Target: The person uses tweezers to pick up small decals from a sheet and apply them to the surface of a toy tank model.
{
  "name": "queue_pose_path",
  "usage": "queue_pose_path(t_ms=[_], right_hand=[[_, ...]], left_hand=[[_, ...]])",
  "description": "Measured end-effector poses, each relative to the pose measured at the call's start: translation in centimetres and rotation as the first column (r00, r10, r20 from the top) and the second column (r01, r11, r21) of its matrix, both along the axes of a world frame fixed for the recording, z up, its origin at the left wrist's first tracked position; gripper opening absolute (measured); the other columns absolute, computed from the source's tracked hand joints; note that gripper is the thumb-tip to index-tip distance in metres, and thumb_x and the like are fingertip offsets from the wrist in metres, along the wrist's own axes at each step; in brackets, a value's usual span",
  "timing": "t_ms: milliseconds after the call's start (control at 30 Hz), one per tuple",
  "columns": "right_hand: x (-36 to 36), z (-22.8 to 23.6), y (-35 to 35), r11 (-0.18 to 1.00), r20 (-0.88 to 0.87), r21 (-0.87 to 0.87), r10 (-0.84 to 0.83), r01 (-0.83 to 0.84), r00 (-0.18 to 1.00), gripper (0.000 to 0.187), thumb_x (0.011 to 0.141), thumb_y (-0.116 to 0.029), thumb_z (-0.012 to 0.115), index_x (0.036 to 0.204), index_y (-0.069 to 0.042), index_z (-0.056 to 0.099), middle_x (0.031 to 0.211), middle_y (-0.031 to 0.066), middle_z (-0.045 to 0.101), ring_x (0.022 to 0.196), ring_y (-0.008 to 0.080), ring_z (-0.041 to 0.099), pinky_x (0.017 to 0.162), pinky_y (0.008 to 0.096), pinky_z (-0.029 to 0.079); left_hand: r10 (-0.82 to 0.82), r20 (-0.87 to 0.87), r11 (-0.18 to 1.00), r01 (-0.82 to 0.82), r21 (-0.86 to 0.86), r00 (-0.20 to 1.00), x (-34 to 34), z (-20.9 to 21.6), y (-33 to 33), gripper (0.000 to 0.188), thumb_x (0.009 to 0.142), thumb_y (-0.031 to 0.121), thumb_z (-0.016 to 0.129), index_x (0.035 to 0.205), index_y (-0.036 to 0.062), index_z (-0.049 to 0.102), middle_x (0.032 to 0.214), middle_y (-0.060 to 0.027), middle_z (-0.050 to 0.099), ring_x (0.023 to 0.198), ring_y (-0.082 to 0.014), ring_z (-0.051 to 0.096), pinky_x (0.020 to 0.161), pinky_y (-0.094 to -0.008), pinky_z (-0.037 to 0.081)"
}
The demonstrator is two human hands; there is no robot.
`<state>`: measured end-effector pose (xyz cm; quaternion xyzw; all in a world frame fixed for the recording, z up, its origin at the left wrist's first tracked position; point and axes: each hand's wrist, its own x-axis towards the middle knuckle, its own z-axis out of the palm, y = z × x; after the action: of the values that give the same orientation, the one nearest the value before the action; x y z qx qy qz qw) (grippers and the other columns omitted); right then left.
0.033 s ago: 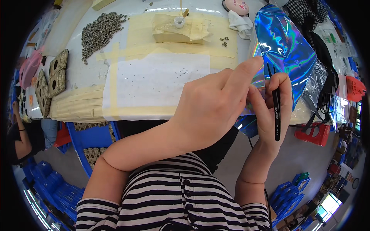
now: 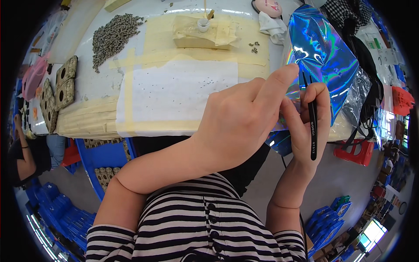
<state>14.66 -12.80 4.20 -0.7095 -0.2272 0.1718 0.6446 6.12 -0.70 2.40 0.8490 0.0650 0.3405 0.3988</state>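
My left hand (image 2: 240,120) reaches across to the right, its back toward me and its fingers curled beside my other hand. Whatever its fingertips hold is hidden. Black tweezers (image 2: 313,126) rest in my right hand (image 2: 301,133), tips pointing away from me. Just beyond both hands lies a shiny blue iridescent bag (image 2: 325,54), partly covered by my fingers. Left of them, a white sheet (image 2: 174,107) taped to the table carries scattered tiny dark specks.
A heap of small metallic pieces (image 2: 114,38) lies far left. Behind the sheet, a taped block (image 2: 200,42) bears a small white cup (image 2: 203,25). Patterned brown panels (image 2: 66,83) lie left; black straps (image 2: 374,94) hang right. A person's arm (image 2: 27,153) shows at far left.
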Motion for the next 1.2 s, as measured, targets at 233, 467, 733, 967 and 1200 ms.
queue_pose_path(t_ms=[233, 467, 733, 967, 1200], right_hand=[[0.2, -0.5, -0.2, 0.998, 0.079, -0.054, -0.011, 0.016, 0.997, 0.032, 0.082, 0.006, 0.07, 0.091, -0.008, 0.043, 0.077, -0.0061, 0.039, 0.066, 0.0004, 0.033, 0.055, 0.017, 0.028], [0.1, -0.2, -0.2, 0.998, 0.054, -0.062, -0.023, 0.026, 0.998, 0.032, 0.082, 0.002, 0.072, 0.09, -0.009, 0.043, 0.076, -0.0072, 0.037, 0.065, 0.0, 0.033, 0.056, 0.0162, 0.027], [0.4, -0.8, -0.4, 0.998, 0.121, -0.063, -0.01, 0.017, 0.993, 0.031, 0.083, 0.002, 0.071, 0.089, -0.009, 0.043, 0.073, -0.0084, 0.035, 0.065, 0.0004, 0.03, 0.056, 0.0175, 0.024], [0.2, -0.6, -0.3, 0.997, 0.103, -0.07, -0.016, 0.023, 0.995, 0.03, 0.084, 0.002, 0.071, 0.09, -0.009, 0.043, 0.074, -0.0079, 0.037, 0.066, 0.0004, 0.03, 0.056, 0.018, 0.023], [0.3, -0.8, -0.4, 0.999, 0.097, -0.03, -0.025, 0.028, 0.995, 0.031, 0.084, 0.002, 0.072, 0.091, -0.009, 0.044, 0.075, -0.0073, 0.041, 0.066, 0.0005, 0.032, 0.057, 0.0168, 0.025]], left_hand=[[0.037, 0.057, 0.988, -0.046, 0.151, 0.998, 0.4, -0.3, -0.1, 0.061, 0.074, 0.006, 0.069, 0.133, 0.0039, 0.052, 0.073, -0.0046, 0.059, 0.063, -0.0206, 0.063, 0.052, -0.0335, 0.051], [0.002, -0.074, 0.995, -0.009, -0.095, 0.997, -0.3, 1.0, 0.9, 0.053, 0.079, -0.009, 0.066, 0.128, 0.0046, 0.055, 0.078, -0.0044, 0.066, 0.069, -0.0139, 0.069, 0.065, -0.025, 0.058], [-0.02, -0.235, 0.969, -0.039, -0.245, 0.972, -3.5, 2.9, 4.5, 0.053, 0.083, -0.007, 0.065, 0.133, 0.0027, 0.053, 0.075, -0.0055, 0.068, 0.071, -0.0092, 0.065, 0.068, -0.0226, 0.054], [0.005, -0.295, 0.971, -0.075, -0.225, 0.955, -4.5, 2.9, 5.9, 0.054, 0.083, -0.005, 0.063, 0.135, 0.0033, 0.053, 0.074, -0.0046, 0.068, 0.068, -0.0086, 0.06, 0.063, -0.0226, 0.047], [-0.001, -0.249, 0.986, -0.04, -0.159, 0.968, -4.3, 2.8, 6.2, 0.05, 0.083, -0.005, 0.063, 0.132, 0.0016, 0.054, 0.077, -0.0026, 0.067, 0.073, -0.0079, 0.06, 0.065, -0.0227, 0.047]])
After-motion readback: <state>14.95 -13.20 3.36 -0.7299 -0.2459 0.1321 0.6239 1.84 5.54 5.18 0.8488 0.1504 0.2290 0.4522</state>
